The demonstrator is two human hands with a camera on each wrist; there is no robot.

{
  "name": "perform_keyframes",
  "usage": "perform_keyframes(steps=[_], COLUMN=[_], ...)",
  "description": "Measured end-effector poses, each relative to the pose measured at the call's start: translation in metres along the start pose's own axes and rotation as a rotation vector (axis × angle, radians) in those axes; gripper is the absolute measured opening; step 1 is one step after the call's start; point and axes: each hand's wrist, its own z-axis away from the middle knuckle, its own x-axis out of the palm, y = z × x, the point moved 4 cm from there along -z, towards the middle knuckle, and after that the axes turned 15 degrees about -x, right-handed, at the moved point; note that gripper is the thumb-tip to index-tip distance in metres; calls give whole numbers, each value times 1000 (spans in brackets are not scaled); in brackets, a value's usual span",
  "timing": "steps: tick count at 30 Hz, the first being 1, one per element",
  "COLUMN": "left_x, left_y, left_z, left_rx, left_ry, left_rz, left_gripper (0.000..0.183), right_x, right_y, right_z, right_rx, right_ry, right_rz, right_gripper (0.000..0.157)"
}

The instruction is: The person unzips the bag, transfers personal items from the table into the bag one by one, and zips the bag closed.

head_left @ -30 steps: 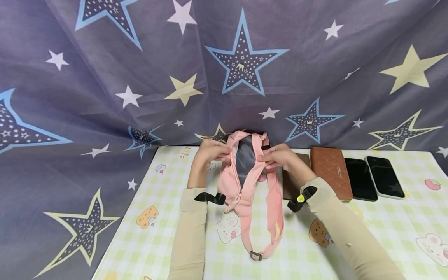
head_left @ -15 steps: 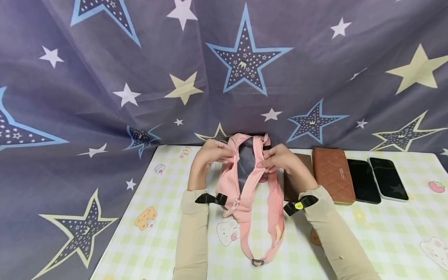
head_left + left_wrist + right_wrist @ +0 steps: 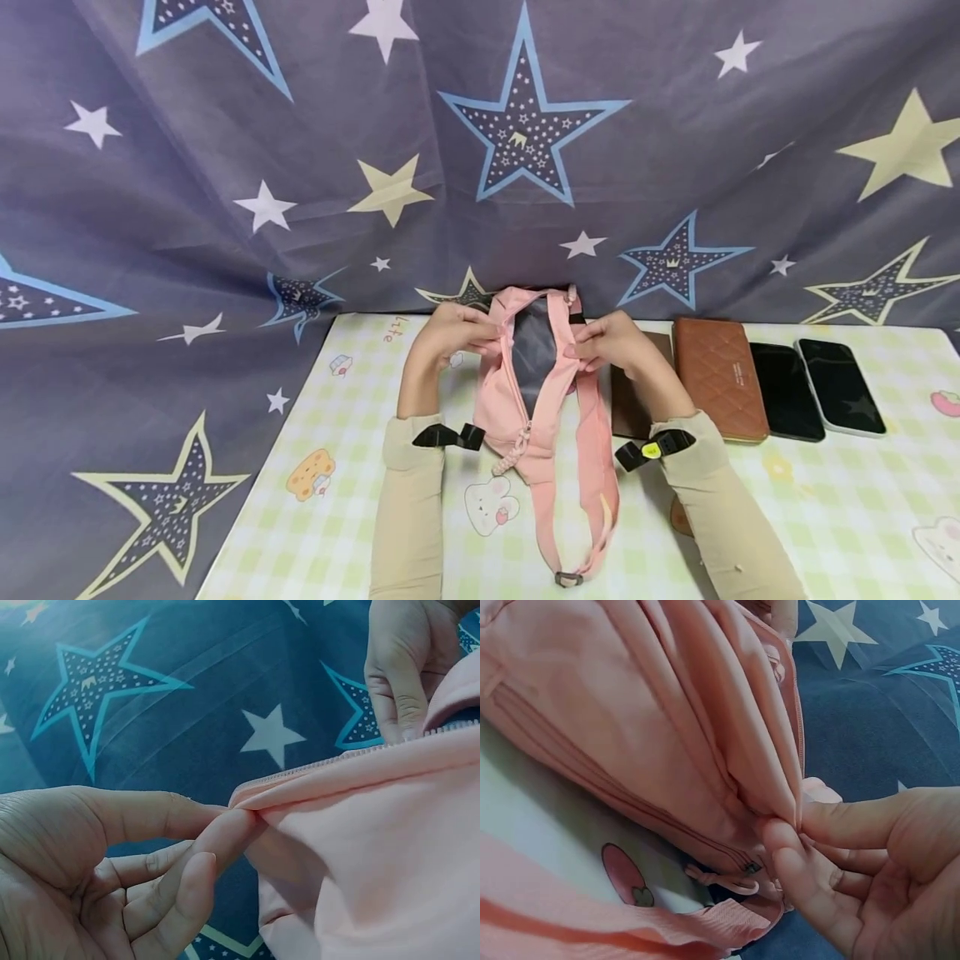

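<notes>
A pink sling bag (image 3: 504, 400) lies on the table with its main zip undone, so the dark grey lining (image 3: 534, 350) shows. My left hand (image 3: 457, 333) pinches the left edge of the opening between thumb and finger; the left wrist view shows the zip teeth (image 3: 330, 761) running from that pinch. On the opposite edge my right hand (image 3: 611, 343) pinches a fold of pink fabric, seen close in the right wrist view beside a second zip (image 3: 630, 795). The strap (image 3: 592, 450) loops toward the front, ending at a dark buckle (image 3: 568, 578).
Right of the bag lie a dark brown flat item (image 3: 630, 400), partly behind my right forearm, a quilted brown wallet (image 3: 720, 379), a black phone (image 3: 786, 392) and a white-edged phone (image 3: 840, 387). A starry curtain (image 3: 420, 100) hangs behind the checked tablecloth (image 3: 360, 500).
The bag's opening narrowed, then spread wider again as both hands held its edges. The strap and its buckle have slid a little forward and right.
</notes>
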Motion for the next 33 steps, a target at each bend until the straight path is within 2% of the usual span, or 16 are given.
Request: perform_keyframes(steps=[3,9,22,26,31,33], left_x=[4,4,-2,-6,-10,-11], left_y=[-1,-1,-10,-8,-5,-4], left_z=[-1,-1,-2,1,7,10], left_rx=[-1,-14,-29,-22,21,35], left_ry=[-26,-25,-24,-29,-21,-13], left_rz=[9,3,2,-22,-21,-16], left_gripper=[22,22,25,24,20,19], right_x=[-1,1,13,19,26,29], right_y=[2,8,14,15,12,10], right_z=[1,-2,-5,-8,-10,-10], right_rx=[-6,-8,-31,-92,-209,-228], right_ry=[-12,-45,14,49,86,91], right_rz=[-6,28,46,63,81,89], right_gripper=[27,22,23,19,14,14])
